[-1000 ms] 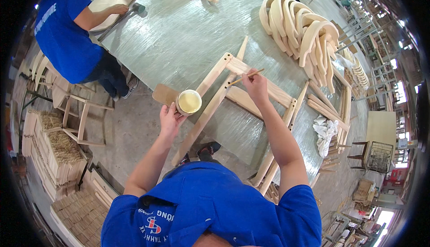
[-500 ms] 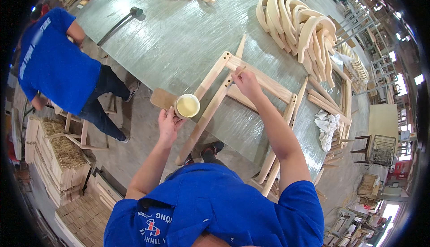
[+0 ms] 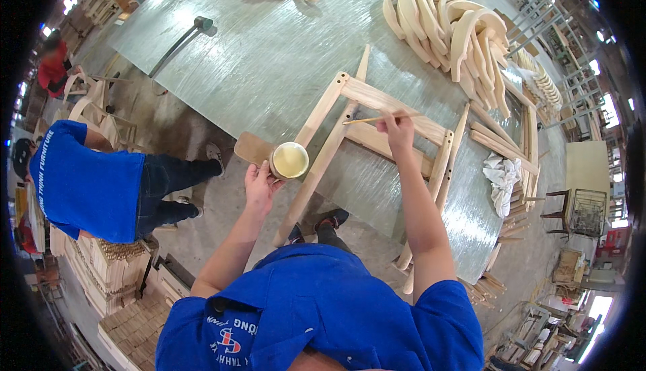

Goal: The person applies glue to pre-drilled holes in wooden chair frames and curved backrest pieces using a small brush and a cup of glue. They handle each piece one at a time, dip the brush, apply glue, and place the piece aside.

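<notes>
My left hand (image 3: 259,184) holds a small round cup of pale yellow glue (image 3: 289,160) at the near edge of the big grey worktable (image 3: 269,55). My right hand (image 3: 397,129) pinches a thin wooden stick (image 3: 373,120), its tip pointing left over the top rail of an unfinished wooden frame (image 3: 350,112). The frame lies flat on the table, with one long leg hanging past the near edge towards my feet.
Several curved wooden parts (image 3: 444,24) are stacked at the far right of the table. A white rag (image 3: 501,176) lies by loose slats at the right. A hammer (image 3: 182,38) rests far left. A person in blue (image 3: 87,182) bends over wood stacks (image 3: 101,270) at left.
The person in blue has walked away from the table towards the left and bent down. My right hand has shifted the stick a little along the frame's rail; the cup stays put.
</notes>
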Demonstrator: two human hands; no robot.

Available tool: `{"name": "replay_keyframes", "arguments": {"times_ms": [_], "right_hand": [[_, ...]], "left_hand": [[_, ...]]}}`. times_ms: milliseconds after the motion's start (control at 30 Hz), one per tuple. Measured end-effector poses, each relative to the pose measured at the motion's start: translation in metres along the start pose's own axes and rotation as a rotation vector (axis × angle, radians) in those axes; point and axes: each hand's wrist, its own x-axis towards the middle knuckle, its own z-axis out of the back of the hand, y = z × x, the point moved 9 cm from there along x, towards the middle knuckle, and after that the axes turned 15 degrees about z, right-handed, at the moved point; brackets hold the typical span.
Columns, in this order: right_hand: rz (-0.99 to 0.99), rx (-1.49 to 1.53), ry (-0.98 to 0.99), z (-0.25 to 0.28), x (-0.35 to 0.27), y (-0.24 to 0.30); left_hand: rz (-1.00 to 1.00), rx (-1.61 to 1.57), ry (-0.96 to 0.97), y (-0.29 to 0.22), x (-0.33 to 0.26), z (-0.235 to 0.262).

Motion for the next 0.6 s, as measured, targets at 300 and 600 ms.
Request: {"name": "replay_keyframes", "arguments": {"times_ms": [300, 600], "right_hand": [[-0.266, 0.68, -0.32, 0.005, -0.07, -0.069], [-0.19, 0.638, -0.24, 0.0, -0.068, -0.061]], "left_hand": [[0.021, 0.05, 0.022, -0.001, 0.002, -0.001], [0.013, 0.08, 0.054, 0.0, 0.001, -0.005]]}}
